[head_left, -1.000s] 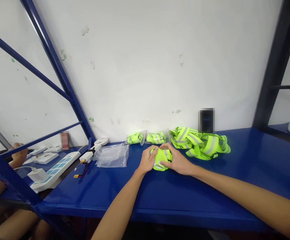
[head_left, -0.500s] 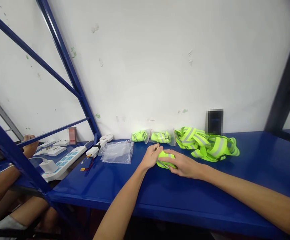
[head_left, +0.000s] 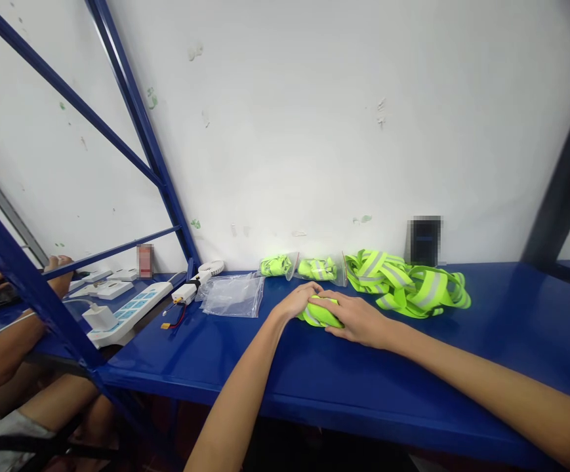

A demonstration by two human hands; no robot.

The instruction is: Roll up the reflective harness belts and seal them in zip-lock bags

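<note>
A bundle of neon-yellow reflective strap with grey bands lies low over the blue table, between my two hands. My left hand closes round its far left side, fingers bent over the top. From the right, my right hand wraps it with fingers along its top and the thumb at the near side. Behind my hands lie two clear zip bags, a left bag and a right bag, each with a similar strap bundle inside. A loose heap of reflective straps spreads to the right.
Flat clear bags lie left of my hands, near a small white fan and a wired white device. Past the blue rack post are a power strip and another person's arm. A dark box stands by the wall.
My hands have turned the strap bundle and pressed it lower and slightly left. My left fingers now reach over its top instead of pinching upright. The view has shifted slightly.
</note>
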